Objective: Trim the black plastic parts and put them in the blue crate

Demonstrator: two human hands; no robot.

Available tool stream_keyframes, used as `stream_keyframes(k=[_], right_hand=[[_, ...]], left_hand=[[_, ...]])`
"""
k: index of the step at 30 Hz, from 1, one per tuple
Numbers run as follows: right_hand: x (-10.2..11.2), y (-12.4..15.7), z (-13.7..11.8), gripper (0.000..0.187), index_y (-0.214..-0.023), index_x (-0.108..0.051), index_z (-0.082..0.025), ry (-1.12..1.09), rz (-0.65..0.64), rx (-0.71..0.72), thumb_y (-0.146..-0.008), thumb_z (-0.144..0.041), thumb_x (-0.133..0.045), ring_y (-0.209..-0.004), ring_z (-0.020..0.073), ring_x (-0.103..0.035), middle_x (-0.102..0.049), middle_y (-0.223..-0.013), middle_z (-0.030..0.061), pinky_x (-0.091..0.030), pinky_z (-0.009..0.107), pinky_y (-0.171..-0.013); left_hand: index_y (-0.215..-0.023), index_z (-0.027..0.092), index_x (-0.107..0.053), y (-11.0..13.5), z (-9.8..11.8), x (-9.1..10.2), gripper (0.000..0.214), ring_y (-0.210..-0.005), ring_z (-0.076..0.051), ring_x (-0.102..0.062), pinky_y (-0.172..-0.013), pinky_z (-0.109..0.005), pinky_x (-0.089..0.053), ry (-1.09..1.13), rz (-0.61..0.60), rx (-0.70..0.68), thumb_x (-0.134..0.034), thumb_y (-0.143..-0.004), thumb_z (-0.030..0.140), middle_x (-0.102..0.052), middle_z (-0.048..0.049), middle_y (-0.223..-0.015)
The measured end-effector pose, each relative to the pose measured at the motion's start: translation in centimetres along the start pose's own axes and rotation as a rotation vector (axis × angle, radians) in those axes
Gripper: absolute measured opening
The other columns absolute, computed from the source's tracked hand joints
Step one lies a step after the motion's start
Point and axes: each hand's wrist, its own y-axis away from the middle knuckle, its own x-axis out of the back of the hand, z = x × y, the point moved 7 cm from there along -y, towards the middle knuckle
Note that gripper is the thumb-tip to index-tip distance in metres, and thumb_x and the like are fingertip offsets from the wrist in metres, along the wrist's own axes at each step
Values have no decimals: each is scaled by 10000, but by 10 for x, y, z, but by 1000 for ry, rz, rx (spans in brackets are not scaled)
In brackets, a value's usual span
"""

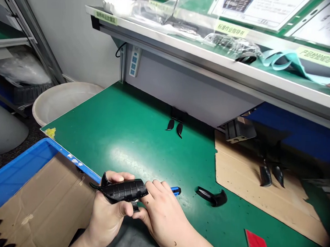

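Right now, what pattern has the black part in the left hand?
The black part has grid lines, seen in the head view.

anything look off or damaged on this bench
Yes: dark specks are scattered on the green table near the red card, like stray debris. The cardboard sheet has a ragged right end, as if torn, and the yellow patch at the table's left corner looks uneven.
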Motion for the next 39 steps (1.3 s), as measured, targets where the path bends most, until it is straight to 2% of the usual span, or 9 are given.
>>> stream_keyframes(k=[6,15,21,26,31,35,39], right_hand=[[-6,-14,-1,668,-852,-567,-207,-144,-117,-1,-850,-726,-146,-704,188,-498,-580,-775,33,-333,320,-673],[5,-28,2,643,-882,-567,-205,-43,-38,-56,-847,-731,-200,-757,213,-471,-555,-847,50,-329,333,-677],[-1,-35,1,633,-909,-580,-211,-123,-89,-4,-888,-684,-160,-732,199,-494,-565,-812,46,-356,320,-678],[-1,-39,6,649,-949,-580,-206,-101,-68,-40,-870,-710,-179,-756,212,-495,-571,-861,60,-362,340,-691],[-2,-43,7,636,-866,-569,-206,-201,-125,-5,-885,-697,-166,-739,198,-523,-592,-812,48,-369,324,-685],[-1,-41,11,514,-797,-547,-209,-345,-145,-34,-900,-660,-325,-709,167,-545,-601,-755,7,-379,295,-685],[11,-37,14,336,-842,-547,-205,-370,46,-13,-892,-538,-531,-729,166,-550,-609,-787,11,-382,294,-687]], left_hand=[[-964,310,-559,-10,4,9,466,-879,-132,-654,-823,-246,-552,28,-9,12,-853,-604,271,-653,48,-1012],[-979,310,-568,-24,1,15,467,-953,-144,-617,-840,-251,-541,59,-32,36,-849,-607,290,-635,31,-1028],[-974,298,-568,-32,1,18,475,-911,-161,-649,-818,-266,-550,70,-11,37,-854,-596,270,-646,19,-1014],[-970,300,-563,-36,2,20,482,-903,-143,-651,-829,-244,-542,44,12,24,-859,-589,286,-656,33,-1009],[-976,301,-558,-37,1,18,481,-905,-143,-657,-827,-239,-541,39,14,14,-854,-598,291,-664,35,-1014],[-988,299,-548,-38,-2,18,481,-902,-158,-656,-812,-265,-548,73,9,16,-846,-611,280,-653,24,-1025],[-982,293,-551,-38,-3,14,484,-920,-162,-637,-819,-276,-535,86,21,6,-852,-604,273,-647,21,-1029]])
